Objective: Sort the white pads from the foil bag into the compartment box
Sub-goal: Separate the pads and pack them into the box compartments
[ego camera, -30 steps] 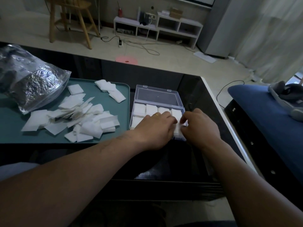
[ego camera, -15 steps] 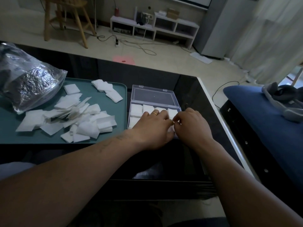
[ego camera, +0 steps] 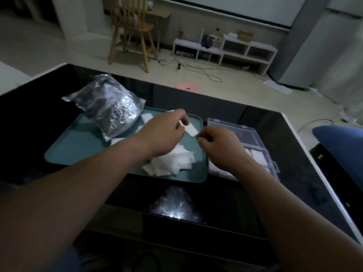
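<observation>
A dark glossy surface stands in a dim room, with a wooden chair and a low white shelf on the far floor. On the surface a teal tray carries the crumpled foil bag at its far left and a loose heap of pads at its near right. Above the tray's far right corner the left hand pinches one white pad by its left end. The right hand, fingers curled, seems to pinch the other corner. The pad is thin, flat and limp-looking, a small pale rectangle.

The compartment box lies open just right of the tray, with pads already in some cells. To do this well, keep the pad flat between both hands, carry it right, and lay it square in a cell that is not yet full.
</observation>
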Motion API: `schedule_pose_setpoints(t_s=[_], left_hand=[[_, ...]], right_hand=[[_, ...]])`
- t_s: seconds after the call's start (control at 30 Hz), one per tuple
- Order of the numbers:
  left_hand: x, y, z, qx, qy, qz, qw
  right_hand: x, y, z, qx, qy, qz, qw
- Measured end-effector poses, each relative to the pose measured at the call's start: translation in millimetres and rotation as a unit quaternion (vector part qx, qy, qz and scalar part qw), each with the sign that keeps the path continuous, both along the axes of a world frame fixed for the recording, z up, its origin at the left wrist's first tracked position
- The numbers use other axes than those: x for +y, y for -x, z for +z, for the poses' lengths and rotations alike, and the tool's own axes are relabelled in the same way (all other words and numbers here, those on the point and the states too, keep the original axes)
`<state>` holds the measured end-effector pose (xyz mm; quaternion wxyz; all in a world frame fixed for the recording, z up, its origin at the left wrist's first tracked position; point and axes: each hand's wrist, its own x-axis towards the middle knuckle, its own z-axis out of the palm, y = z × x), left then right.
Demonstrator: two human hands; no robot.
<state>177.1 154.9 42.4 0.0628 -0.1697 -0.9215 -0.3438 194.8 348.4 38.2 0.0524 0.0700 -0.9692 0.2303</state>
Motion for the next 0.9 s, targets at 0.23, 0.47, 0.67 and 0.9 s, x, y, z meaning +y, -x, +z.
schedule_pose_setpoints(t_s=[0.23, 0.47, 0.67, 0.9], left_hand=[[-94.6, 8.8, -16.9, -0.06, 0.048, 0.081, 0.994], [-84.8, 19.6, -45.8, -0.066, 0.205, -0.005, 0.977], [-86.0, 19.6, -54.5, -0.061, 0.209, -0.021, 0.976], [-77.1, 21.9, -52.5, -0.039, 0.206, -0.034, 0.977]], right_hand=[[-56.6, 30.4, -9.2, -0.052, -0.083, 0.092, 0.991], [-76.0, 40.2, -25.2, -0.037, -0.201, 0.175, 0.963], [-71.1, 41.1, -28.5, 0.006, -0.161, 0.165, 0.973], [-61.7, 34.4, -30.3, 0.048, -0.143, 0.159, 0.976]])
